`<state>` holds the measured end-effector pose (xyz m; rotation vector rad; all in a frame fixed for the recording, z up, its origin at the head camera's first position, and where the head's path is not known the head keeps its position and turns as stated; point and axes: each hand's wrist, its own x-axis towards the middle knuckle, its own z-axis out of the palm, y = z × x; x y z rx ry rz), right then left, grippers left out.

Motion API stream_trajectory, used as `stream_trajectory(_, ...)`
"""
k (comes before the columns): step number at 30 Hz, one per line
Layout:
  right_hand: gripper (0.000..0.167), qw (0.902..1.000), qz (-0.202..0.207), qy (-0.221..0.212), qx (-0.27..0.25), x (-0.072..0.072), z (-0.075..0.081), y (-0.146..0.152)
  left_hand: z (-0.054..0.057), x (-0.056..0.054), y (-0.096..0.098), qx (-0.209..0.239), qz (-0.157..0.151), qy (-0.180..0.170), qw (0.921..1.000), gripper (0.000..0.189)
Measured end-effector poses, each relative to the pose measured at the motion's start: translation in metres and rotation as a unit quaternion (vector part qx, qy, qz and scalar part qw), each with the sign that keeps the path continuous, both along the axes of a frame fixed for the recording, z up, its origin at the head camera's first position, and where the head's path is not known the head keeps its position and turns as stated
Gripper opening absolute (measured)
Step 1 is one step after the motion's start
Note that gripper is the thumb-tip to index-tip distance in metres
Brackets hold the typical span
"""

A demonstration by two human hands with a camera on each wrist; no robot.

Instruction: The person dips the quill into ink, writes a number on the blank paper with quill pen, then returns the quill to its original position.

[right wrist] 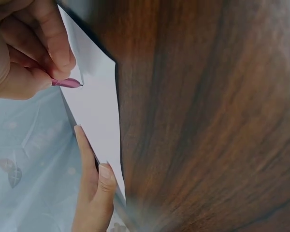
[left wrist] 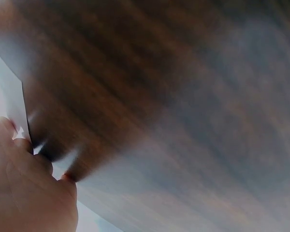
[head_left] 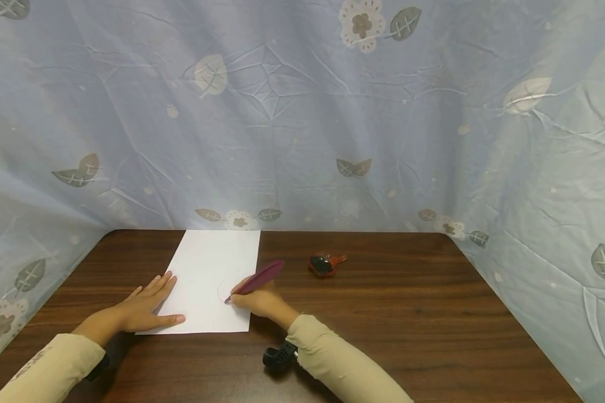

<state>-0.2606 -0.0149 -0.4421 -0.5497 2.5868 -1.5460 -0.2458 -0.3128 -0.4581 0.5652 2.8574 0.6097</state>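
Note:
A white sheet of paper (head_left: 209, 257) lies on the brown wooden table, bearing a thin curved line on its lower right part. My right hand (head_left: 257, 299) pinches a plum-coloured pen (head_left: 264, 276) with a broad, feather-like upper end. Its tip touches or nearly touches the paper by the curve; the right wrist view shows the pen's pointed tip (right wrist: 70, 83) below the fingertips. My left hand (head_left: 143, 308) lies with fingers spread over the sheet's left edge, the thumb on its lower left part. In the left wrist view, the left hand (left wrist: 29, 188) shows only partly.
Right of the paper sits a small red-orange object (head_left: 324, 264) with a dark middle and a short stub; its kind is unclear. A pale blue curtain (head_left: 282, 140) with leaves and flowers hangs behind the table (head_left: 408, 313) and at both sides.

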Motion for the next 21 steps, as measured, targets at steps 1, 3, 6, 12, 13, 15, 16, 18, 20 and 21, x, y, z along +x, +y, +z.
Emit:
stream_trajectory(1,0.010,1.0000,0.004,0.002,0.000,0.000,0.000,0.001,-0.001,0.000,0.000,0.002,0.000,0.001,1.0000,0.102)
stream_trajectory(3,0.010,0.9999,0.012,0.002,-0.005,0.000,0.001,0.003,-0.001,-0.001,-0.001,0.002,0.000,0.002,1.0000,0.103)
stream_trajectory(6,0.009,0.9998,0.016,-0.006,-0.010,0.000,0.001,0.007,-0.002,-0.001,-0.001,-0.005,0.005,0.002,1.0000,0.104)
stream_trajectory(12,0.009,0.9995,0.019,-0.020,-0.015,-0.002,0.001,0.014,-0.003,-0.002,-0.002,-0.008,0.007,0.001,0.9999,0.103)
stream_trajectory(13,0.009,0.9994,0.020,-0.023,-0.015,-0.002,0.002,0.015,-0.003,-0.002,-0.002,-0.008,0.007,0.002,0.9999,0.103)
stream_trajectory(15,0.009,0.9993,0.022,-0.026,-0.015,-0.003,0.003,0.017,-0.002,-0.002,-0.002,-0.008,0.006,0.000,1.0000,0.103)
stream_trajectory(16,0.009,0.9991,0.023,-0.029,-0.018,-0.004,0.003,0.018,-0.002,-0.002,-0.002,-0.008,0.006,0.000,1.0000,0.103)
stream_trajectory(18,0.009,0.9990,0.025,-0.031,-0.020,-0.004,0.003,0.020,0.000,-0.001,-0.001,-0.010,0.006,-0.002,0.9999,0.103)
stream_trajectory(20,0.008,0.9984,0.027,-0.038,-0.033,-0.005,0.003,0.021,0.004,0.001,0.001,-0.009,0.005,-0.005,0.9999,0.102)
stream_trajectory(21,0.008,0.9979,0.029,-0.041,-0.042,-0.005,0.003,0.022,0.005,0.002,0.003,-0.007,0.004,-0.005,1.0000,0.102)
